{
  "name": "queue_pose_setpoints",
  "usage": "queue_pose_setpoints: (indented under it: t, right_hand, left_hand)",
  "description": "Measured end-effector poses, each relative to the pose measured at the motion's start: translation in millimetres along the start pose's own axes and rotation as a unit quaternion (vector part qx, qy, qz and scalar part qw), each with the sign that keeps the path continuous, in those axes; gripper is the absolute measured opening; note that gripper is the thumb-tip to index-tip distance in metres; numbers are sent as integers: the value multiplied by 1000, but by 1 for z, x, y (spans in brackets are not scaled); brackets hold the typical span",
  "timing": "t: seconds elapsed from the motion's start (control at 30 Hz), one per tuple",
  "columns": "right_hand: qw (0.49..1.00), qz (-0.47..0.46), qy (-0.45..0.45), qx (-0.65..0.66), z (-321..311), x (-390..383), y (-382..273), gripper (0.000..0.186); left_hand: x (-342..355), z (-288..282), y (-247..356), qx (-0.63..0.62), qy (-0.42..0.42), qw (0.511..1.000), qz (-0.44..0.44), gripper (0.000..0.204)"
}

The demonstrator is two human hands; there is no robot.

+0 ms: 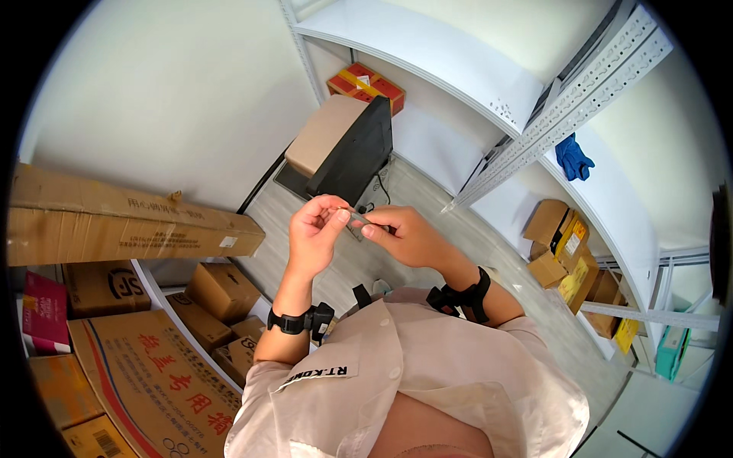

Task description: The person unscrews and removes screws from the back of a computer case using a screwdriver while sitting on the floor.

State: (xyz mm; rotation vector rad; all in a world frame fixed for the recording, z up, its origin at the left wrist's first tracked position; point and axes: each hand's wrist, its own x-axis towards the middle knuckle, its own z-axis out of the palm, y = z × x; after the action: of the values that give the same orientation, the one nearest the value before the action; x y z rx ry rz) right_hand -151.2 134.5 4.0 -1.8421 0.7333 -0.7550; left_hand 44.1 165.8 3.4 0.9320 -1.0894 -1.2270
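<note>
In the middle of the view my left hand (318,233) is pinched at the tip of a slim grey object (360,217), possibly a small tool, with a tiny light piece at its end that is too small to name. My right hand (401,237) grips the same object from the right, thumb along it. Just beyond both hands stands a black machine (353,145) with a beige top (324,130), and cables lie at its foot.
White shelving (427,38) holds a red box (366,84) and blue gloves (573,156). Cardboard boxes (557,237) sit at right. A long carton (130,221) and stacked boxes (221,290) fill the left. Grey floor (450,237) lies below.
</note>
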Motion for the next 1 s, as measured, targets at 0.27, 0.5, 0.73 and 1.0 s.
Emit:
queue_pose_setpoints:
  t: [0.27,0.5,0.73,1.0]
  right_hand:
    - [1000,-14,-14,-1,22,-6,-12,21]
    - [999,20,-28,-11,20,-17,-12,24]
    - [999,18,-32,-3,26,-18,-14,24]
    - [995,49,-73,48,32,-12,-3,25]
  left_hand:
    - [-18,-31,1,58,-27,998,26,10]
    - [-23,-25,4,57,-39,997,-22,8]
    - [-26,-29,8,75,-45,996,19,8]
    - [-39,-36,-3,98,-10,995,-31,9]
